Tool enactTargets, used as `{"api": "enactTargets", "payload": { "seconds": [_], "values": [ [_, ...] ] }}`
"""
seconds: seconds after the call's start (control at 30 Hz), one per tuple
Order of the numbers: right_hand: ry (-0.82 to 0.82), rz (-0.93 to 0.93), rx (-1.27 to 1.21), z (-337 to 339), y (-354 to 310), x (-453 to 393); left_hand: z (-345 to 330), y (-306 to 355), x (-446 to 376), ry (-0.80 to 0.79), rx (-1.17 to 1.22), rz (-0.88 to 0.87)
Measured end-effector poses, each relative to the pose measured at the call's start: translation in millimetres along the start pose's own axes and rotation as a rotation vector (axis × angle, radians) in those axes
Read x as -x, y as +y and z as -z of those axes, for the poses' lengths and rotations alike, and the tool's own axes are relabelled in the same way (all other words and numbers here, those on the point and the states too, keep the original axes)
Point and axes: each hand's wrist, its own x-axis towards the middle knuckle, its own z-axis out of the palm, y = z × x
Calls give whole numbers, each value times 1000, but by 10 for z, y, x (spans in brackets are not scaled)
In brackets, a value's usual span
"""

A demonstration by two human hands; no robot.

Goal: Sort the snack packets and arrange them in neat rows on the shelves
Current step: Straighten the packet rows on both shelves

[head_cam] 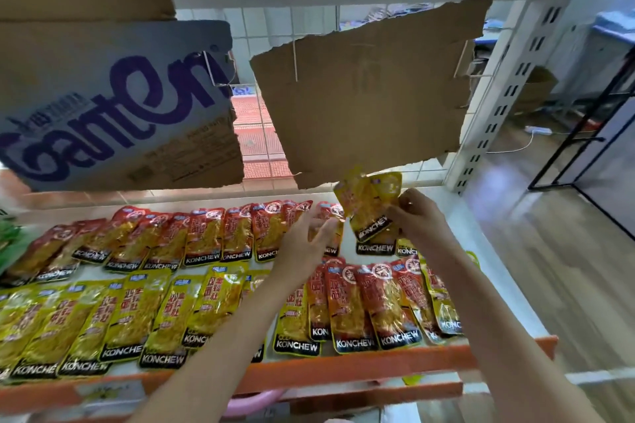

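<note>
The right hand (417,216) pinches a small bunch of yellow packets (372,203) and holds it above the back right part of the shelf (378,367), just over two yellow packets that already lie there. The left hand (309,237) is spread, with straight fingers, over the right end of the red row (192,233); it is not clear if it touches a packet. One risk is that the bunch fans out and a packet slides from the pinch onto the red row (the wrappers look glossy and probably slippery). The left hand could also push the red packets out of line. In the front, the yellow row (113,319) meets a mixed group (374,302) of red and yellow, which is not yet sorted. The number of packets in the bunch is hard to count, and the arms hide some packets.
</note>
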Motion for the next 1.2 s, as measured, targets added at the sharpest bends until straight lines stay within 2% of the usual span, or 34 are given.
{"api": "enactTargets", "payload": {
  "seconds": [0.07,0.13,0.3,0.43,0.5,0.57,0.63,0.7,0.77,0.87,0.93,1.03,1.1,1.2],
  "values": [
    [-228,-8,-120,-140,-16,240,61,100,138,-32,361,162],
    [-359,32,27,-291,69,410,182,42,268,47,406,241],
    [-393,209,639,-480,432,630,561,-213,614,176,58,307],
    [-370,282,899,-582,660,746,667,-433,718,160,-556,280],
    [-294,294,871,-608,759,775,617,-487,764,220,-683,167],
    [-188,350,763,-630,821,787,508,-413,795,280,-625,36],
    [-85,342,612,-626,821,793,351,-321,813,230,-628,-42],
    [-19,290,448,-595,759,801,164,-261,793,122,-716,-31],
    [-18,206,333,-557,717,809,-12,-202,761,20,-817,38],
    [-43,148,279,-520,731,795,-193,-136,715,-57,-889,110],
    [-53,135,277,-509,731,785,-243,-113,664,-55,-799,125],
    [-69,141,309,-502,723,776,-209,-89,589,-29,-477,177],
    [-79,142,300,-492,708,761,-155,-64,588,-35,-383,157],
    [-113,48,203,-451,659,698,-52,-48,571,34,-142,181]
  ]
}}
